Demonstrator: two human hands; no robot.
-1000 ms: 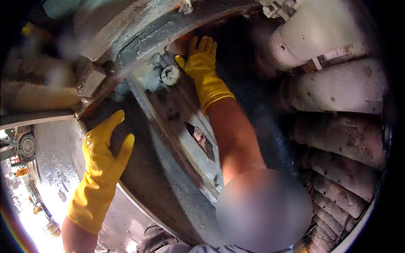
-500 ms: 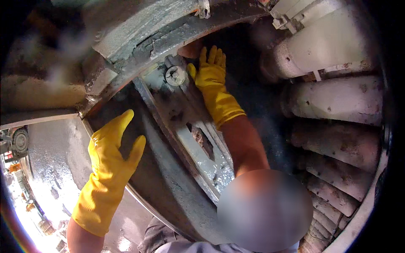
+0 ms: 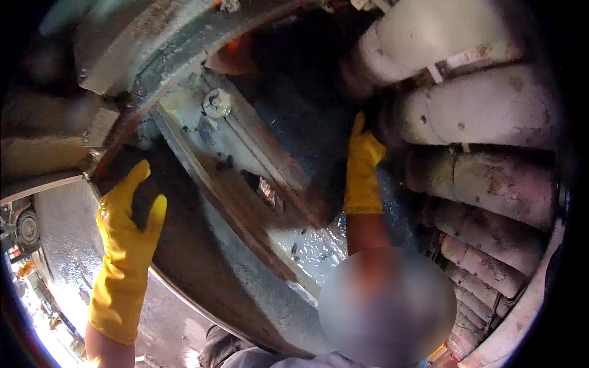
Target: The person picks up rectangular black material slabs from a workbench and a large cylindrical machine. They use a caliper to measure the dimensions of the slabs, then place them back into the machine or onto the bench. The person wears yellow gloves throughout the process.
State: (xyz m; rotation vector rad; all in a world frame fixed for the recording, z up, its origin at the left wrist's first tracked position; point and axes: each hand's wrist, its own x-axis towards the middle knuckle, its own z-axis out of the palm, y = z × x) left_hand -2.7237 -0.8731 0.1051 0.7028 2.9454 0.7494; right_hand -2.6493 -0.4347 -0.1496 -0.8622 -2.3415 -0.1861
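Pressing flat against a large curved metal drum (image 3: 202,264), the person's left hand (image 3: 126,221) in a yellow rubber glove lies open, fingers spread and thumb apart, gripping nothing. The gloved right hand (image 3: 363,165) reaches up into the dark gap between a pale, rusted steel plate (image 3: 257,184) with a bolt (image 3: 216,103) and a stack of grimy cylindrical rollers (image 3: 485,178); its fingers are hidden in shadow, so its grip cannot be told.
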